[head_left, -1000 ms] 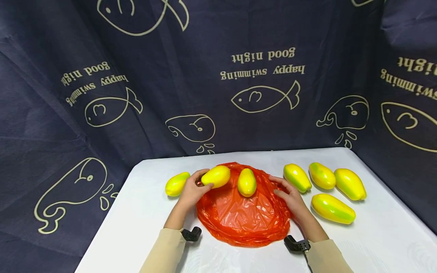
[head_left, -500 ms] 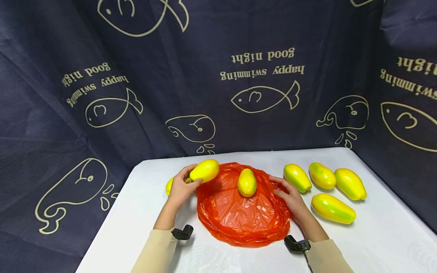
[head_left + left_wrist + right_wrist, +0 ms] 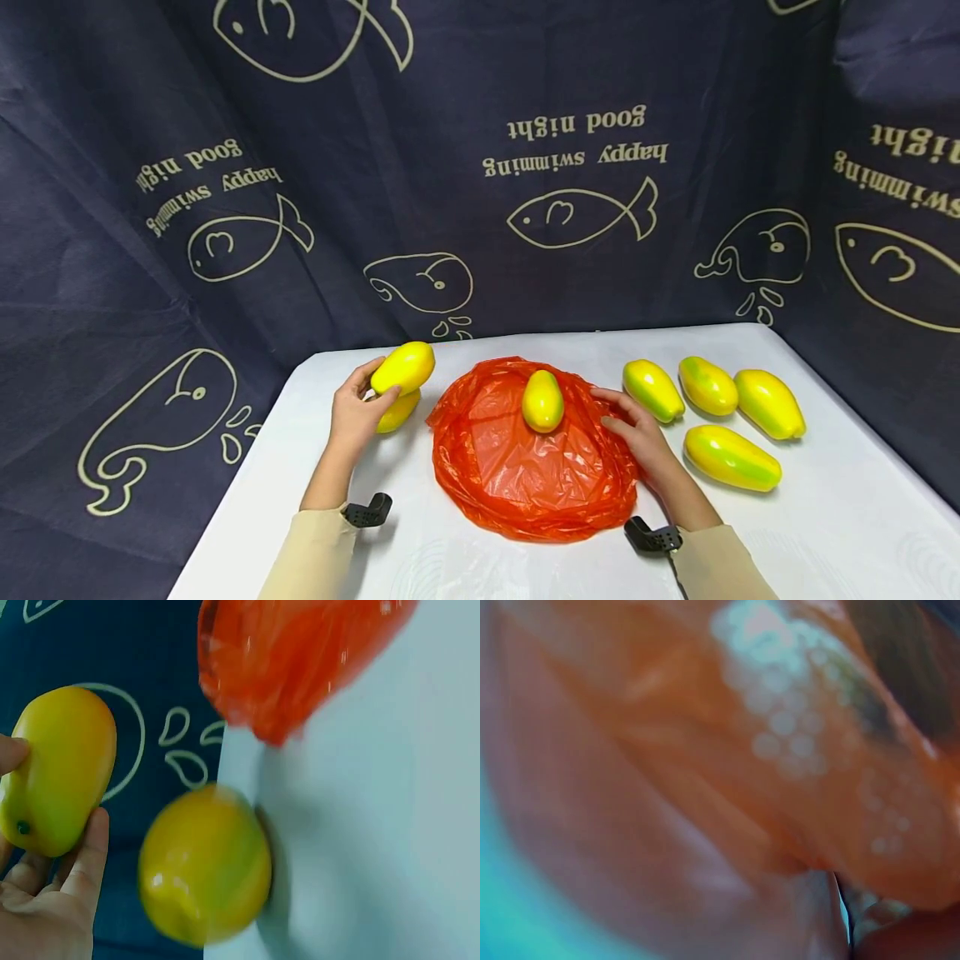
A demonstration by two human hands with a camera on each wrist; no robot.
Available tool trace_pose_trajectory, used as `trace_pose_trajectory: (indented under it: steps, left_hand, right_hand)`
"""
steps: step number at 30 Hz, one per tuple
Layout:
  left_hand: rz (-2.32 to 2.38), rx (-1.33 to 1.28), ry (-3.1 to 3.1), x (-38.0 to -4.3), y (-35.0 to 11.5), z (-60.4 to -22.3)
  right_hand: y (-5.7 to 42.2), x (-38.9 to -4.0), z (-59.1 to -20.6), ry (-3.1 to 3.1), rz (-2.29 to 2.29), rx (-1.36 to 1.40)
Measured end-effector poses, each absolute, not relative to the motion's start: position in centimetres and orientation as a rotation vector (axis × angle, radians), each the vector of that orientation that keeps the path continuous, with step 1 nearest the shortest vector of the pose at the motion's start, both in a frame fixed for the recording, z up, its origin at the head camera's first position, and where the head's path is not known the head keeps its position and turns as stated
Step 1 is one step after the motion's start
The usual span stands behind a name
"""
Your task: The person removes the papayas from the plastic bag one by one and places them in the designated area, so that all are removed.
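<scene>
My left hand (image 3: 354, 412) holds a yellow papaya (image 3: 403, 367) raised at the table's left, thumb on one side and fingers on the other. Just below it a second papaya (image 3: 206, 866) lies on the table, partly covered by the held one in the head view. In the middle a red plastic bag (image 3: 517, 492) lies spread with its mouth wide, and one papaya (image 3: 543, 402) rests inside. At the bag's right rim my right hand (image 3: 637, 433) grips the film between thumb and fingers. Bag film fills most of the blurred right wrist view.
To the right of the bag lie several green-streaked papayas (image 3: 731, 458) on the white table (image 3: 847, 533). A dark curtain (image 3: 420, 167) with fish drawings hangs behind the table and along both sides. Each wrist wears a small black camera (image 3: 367, 510).
My left hand has carried its papaya leftward from above the bag's left rim to over the papaya on the table. The right hand and bag have stayed in place.
</scene>
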State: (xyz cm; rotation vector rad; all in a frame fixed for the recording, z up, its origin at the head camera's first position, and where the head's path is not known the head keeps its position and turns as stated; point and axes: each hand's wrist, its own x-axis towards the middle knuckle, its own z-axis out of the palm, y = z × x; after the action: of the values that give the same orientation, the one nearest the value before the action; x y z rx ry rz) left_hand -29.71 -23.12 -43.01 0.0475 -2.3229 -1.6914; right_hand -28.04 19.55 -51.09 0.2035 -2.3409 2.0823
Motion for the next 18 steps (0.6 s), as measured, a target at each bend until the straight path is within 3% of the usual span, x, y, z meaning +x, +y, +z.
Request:
trace_pose_trajectory:
  steps: [18]
  left_hand:
    - [-1.515,0.384,-2.16,-29.0,-27.2,-44.6]
  right_hand:
    - [19.7,-28.0,-51.1,-2.353,2.072,0.191]
